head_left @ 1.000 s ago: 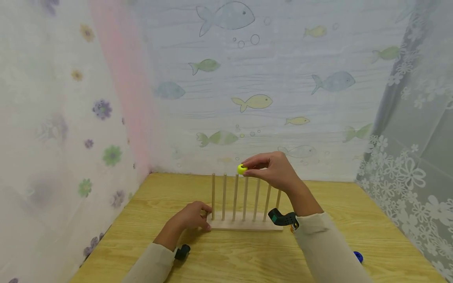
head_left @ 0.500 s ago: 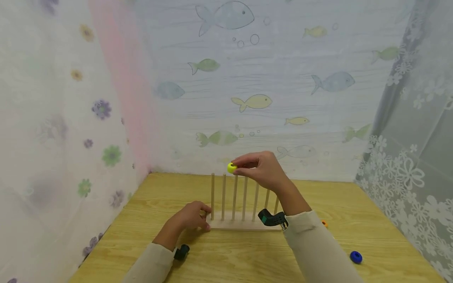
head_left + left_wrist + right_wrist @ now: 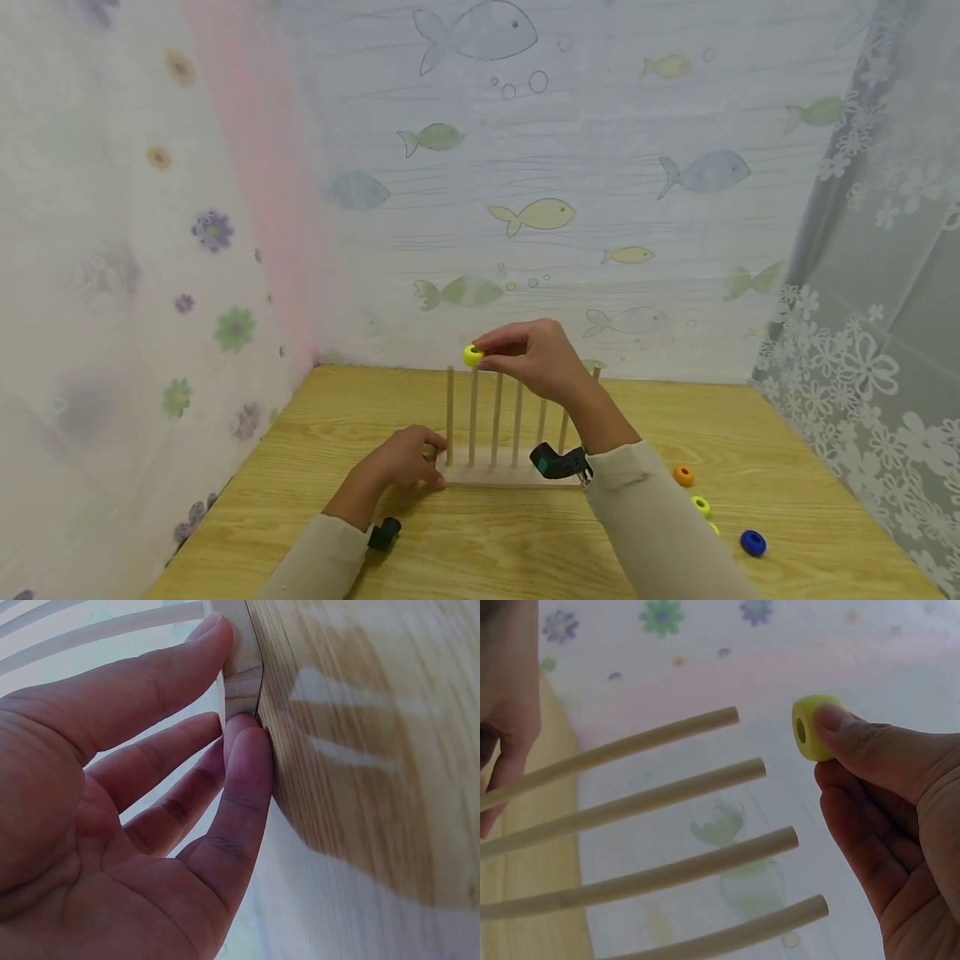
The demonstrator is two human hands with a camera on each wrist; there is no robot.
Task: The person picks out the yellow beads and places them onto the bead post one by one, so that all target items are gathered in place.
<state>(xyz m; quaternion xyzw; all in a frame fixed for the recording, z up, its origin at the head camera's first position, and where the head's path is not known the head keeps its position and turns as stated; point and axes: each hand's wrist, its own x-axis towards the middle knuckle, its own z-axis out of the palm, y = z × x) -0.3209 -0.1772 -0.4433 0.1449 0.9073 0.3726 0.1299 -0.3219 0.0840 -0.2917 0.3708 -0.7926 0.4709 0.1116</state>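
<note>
My right hand (image 3: 546, 363) pinches a yellow bead (image 3: 805, 735) with a hole through it, between thumb and fingers. In the head view the bead is level with the top of the second peg (image 3: 473, 417) from the left; in the right wrist view a gap shows between bead and peg ends. The upright pegs rise from a flat wooden base (image 3: 491, 476). My left hand (image 3: 405, 457) grips the left end of this base, thumb and fingers at its edges (image 3: 244, 682). My right forearm hides part of the rack's right end.
To the right on the wood-grain table (image 3: 810, 500) lie an orange bead (image 3: 683, 475), a yellow bead (image 3: 701, 506) and a blue bead (image 3: 753, 543). Another yellow one is partly behind my right sleeve (image 3: 660, 517). A fish-print curtain (image 3: 525, 167) hangs behind the table.
My right hand has carried the yellow bead leftward along the peg tops, from about the third peg to the second. More loose beads show past my sleeve. My left hand has stayed put.
</note>
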